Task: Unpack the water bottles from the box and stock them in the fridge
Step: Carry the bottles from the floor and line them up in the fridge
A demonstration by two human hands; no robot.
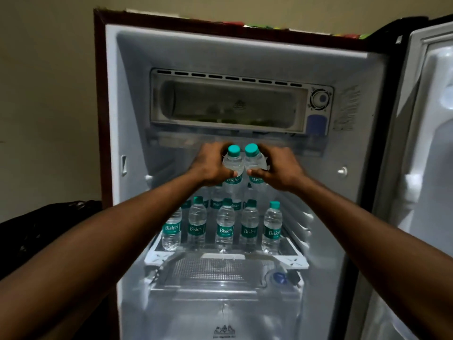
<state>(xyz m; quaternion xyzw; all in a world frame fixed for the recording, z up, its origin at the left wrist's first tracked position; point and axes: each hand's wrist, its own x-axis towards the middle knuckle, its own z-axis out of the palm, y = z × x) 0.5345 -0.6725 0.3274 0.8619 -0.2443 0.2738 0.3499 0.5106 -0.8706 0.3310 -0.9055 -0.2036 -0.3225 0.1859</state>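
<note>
two clear ribbed plastic bottles (233,168), one per hand (212,166).

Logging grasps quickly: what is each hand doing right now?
Left hand: grips a clear plastic water bottle with a teal cap.
Right hand: grips a second clear plastic teal-capped water bottle.

Left hand (212,168) and right hand (279,169) each hold one bottle, side by side; below them, bottles (224,227) stand on the shelf (294,261); freezer box (230,104) above.
</note>
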